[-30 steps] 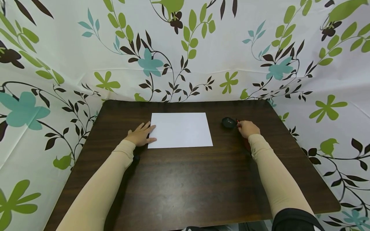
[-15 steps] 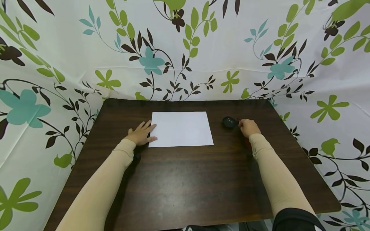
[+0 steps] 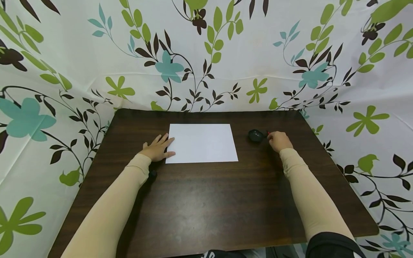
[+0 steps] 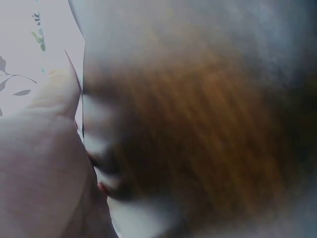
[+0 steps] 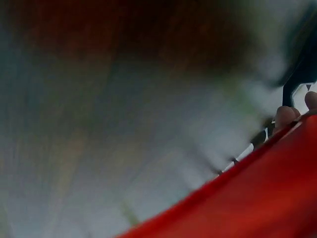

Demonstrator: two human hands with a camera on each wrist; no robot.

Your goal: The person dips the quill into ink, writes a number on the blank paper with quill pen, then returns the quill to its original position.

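Note:
A white sheet of paper (image 3: 202, 143) lies flat on the dark wooden table. My left hand (image 3: 156, 148) rests at its left edge with spread fingers, the fingertips and thumb reaching onto the sheet. In the left wrist view part of the hand (image 4: 47, 163) shows at the left, against the blurred tabletop. To the right of the paper is a ladle with a black, rounded head (image 3: 256, 135). My right hand (image 3: 280, 141) grips its red handle (image 5: 247, 193), which fills the lower right of the right wrist view. The hand covers most of the handle in the head view.
The dark brown table (image 3: 206, 208) extends toward the person, with its far edge against a white curtain (image 3: 219, 89) printed with leaves and flowers. A gap separates the paper from the ladle head. Both wrist views are largely blurred.
My right hand has shifted slightly to the right and away from the ladle's head. The left hand and paper keep their places; the head view has shifted a little.

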